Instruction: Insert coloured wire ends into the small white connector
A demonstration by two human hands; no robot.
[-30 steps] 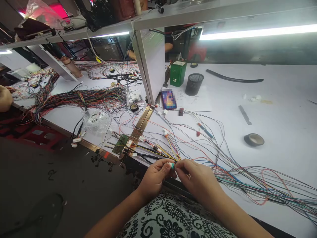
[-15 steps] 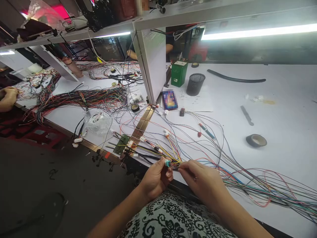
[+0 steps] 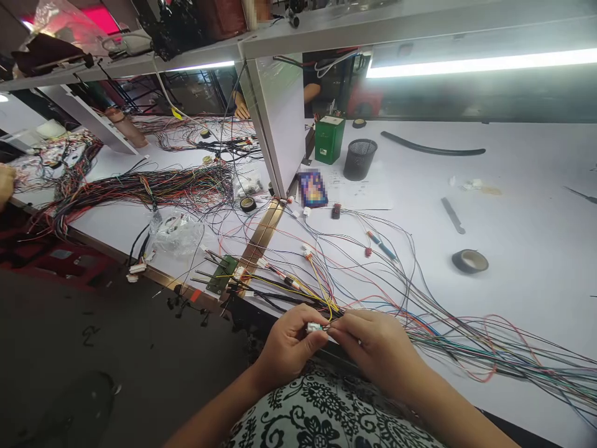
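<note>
Near the table's front edge, my left hand (image 3: pixel 295 341) pinches a small white and teal wire connector (image 3: pixel 314 327) between thumb and fingers. Close on its right, my right hand (image 3: pixel 373 339) has thumb and forefinger pressed together at the connector's wire side, on what looks like a thin wire. Its tip is partly hidden by the fingers. Just behind both hands lies a bundle of yellow and black wires (image 3: pixel 321 298). Long loose wires (image 3: pixel 466 348) of many colours spread out to the right of my right hand.
A green circuit board (image 3: pixel 222 275) lies at the left by the brass-coloured strip (image 3: pixel 263 231). Farther back stand a green box (image 3: pixel 329 140) and a black mesh cup (image 3: pixel 360 160). A tape roll (image 3: pixel 470 261) is at right. Another person's hand (image 3: pixel 5 185) shows at the far left.
My left hand has turned the connector from its teal face toward me to its white side. My right hand has come closer, its fingertips now at the connector.
</note>
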